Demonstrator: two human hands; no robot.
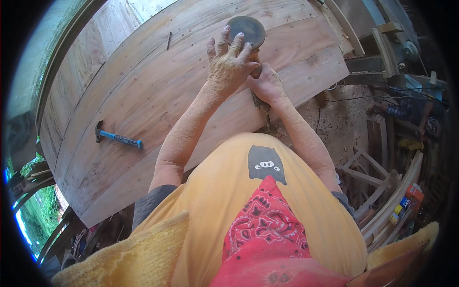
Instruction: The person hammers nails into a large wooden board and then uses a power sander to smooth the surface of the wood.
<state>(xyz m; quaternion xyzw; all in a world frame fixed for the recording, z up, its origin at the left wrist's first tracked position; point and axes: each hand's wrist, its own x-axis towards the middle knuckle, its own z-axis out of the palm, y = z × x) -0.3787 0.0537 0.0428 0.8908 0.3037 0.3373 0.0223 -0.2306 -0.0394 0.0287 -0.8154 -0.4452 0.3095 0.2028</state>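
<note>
An angle grinder (pixel 256 56), dusty and with an orange body, is gripped around its handle by my right hand (pixel 268 85). Its round dark disc (pixel 246 32) faces up toward me. My left hand (pixel 230 64) has its fingers spread, with the fingertips against the disc's left edge and the thumb near the tool's neck. Both forearms are coated in pale dust. Beneath the tool lies a broad surface of joined wooden boards (pixel 191 95). Which part of the handle sits inside my right palm is hidden.
A claw hammer (pixel 118 137) with a blue and black handle rests on the boards to the left. A thin dark rod (pixel 169 41) lies farther up. Timber offcuts (pixel 366 174) and a small orange box (pixel 414 196) are at right. Another person (pixel 416 112) is at the far right.
</note>
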